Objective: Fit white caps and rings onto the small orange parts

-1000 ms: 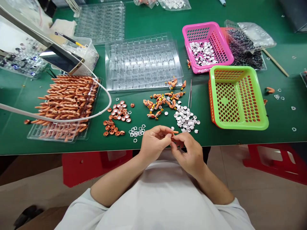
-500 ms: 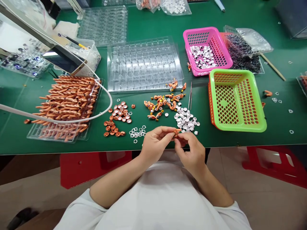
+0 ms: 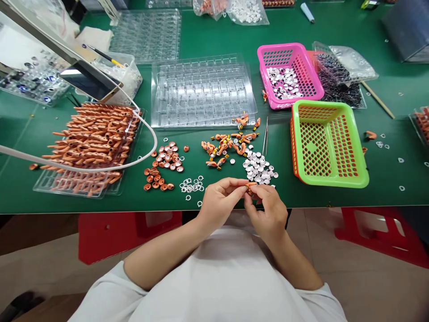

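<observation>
My left hand (image 3: 219,200) and my right hand (image 3: 268,208) meet at the table's front edge, both pinching a small orange part (image 3: 250,186). Fingertips cover much of that part. Just behind my right hand lies a pile of white discs (image 3: 258,167). Beyond the hands is a group of orange pieces with yellow ends (image 3: 223,145). Thin white rings (image 3: 191,184) lie left of my left hand, with copper-coloured cups (image 3: 169,156) farther left. Tweezers (image 3: 265,136) rest behind the discs.
A green basket (image 3: 362,165) stands at the right, a pink basket (image 3: 264,80) behind it. Clear trays (image 3: 204,91) lie at the back. Orange rods (image 3: 97,134) are heaped on trays at the left, beneath a phone (image 3: 90,80) and a curved white cable (image 3: 147,156).
The orange part between my fingers is slightly turned and shows more. My right fingers have shifted a little over it. The camera view has moved slightly.
</observation>
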The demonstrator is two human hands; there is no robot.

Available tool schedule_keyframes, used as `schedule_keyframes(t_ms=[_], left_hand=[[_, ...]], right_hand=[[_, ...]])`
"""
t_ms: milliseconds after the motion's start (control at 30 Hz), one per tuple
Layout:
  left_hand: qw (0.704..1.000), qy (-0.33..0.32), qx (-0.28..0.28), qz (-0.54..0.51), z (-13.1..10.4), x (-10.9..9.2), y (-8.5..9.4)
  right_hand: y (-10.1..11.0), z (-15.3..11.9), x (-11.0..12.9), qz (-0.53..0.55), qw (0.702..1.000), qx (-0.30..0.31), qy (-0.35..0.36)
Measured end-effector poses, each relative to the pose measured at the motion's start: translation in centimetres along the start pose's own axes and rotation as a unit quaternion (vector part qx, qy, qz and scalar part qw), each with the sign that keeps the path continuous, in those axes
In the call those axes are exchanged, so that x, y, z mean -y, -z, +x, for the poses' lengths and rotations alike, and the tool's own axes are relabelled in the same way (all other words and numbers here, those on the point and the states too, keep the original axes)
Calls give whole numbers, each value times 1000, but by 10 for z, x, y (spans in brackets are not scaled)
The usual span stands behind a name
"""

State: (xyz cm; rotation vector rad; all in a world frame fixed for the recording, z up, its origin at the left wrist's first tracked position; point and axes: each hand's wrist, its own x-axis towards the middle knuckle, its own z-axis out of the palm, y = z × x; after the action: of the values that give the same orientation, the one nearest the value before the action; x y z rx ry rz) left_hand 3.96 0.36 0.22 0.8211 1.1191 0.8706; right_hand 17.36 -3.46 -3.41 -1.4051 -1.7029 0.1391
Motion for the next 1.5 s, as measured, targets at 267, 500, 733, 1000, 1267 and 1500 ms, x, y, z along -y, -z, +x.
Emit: schedule_keyframes(t_ms=[267, 500, 733, 1000, 1267, 1500], left_hand=[[1000, -8, -19, 21, 1, 3, 2], [999, -5, -33, 25, 1, 3, 1], [999, -15, -30, 29, 1, 4, -1], [1000, -21, -5, 21, -1, 6, -3], [999, -12, -10, 34, -1, 6, 0], [997, -44, -20, 54, -3, 11, 2]], right_hand=[[10, 4, 2, 74, 995, 65, -26], [10, 0, 5, 26, 998, 57, -7], [8, -2, 5, -11, 1000, 12, 19], [0, -6, 3, -11, 999, -42, 23], [0, -5, 3, 33, 999, -32, -19], [1, -2, 5, 51, 998, -26, -29]])
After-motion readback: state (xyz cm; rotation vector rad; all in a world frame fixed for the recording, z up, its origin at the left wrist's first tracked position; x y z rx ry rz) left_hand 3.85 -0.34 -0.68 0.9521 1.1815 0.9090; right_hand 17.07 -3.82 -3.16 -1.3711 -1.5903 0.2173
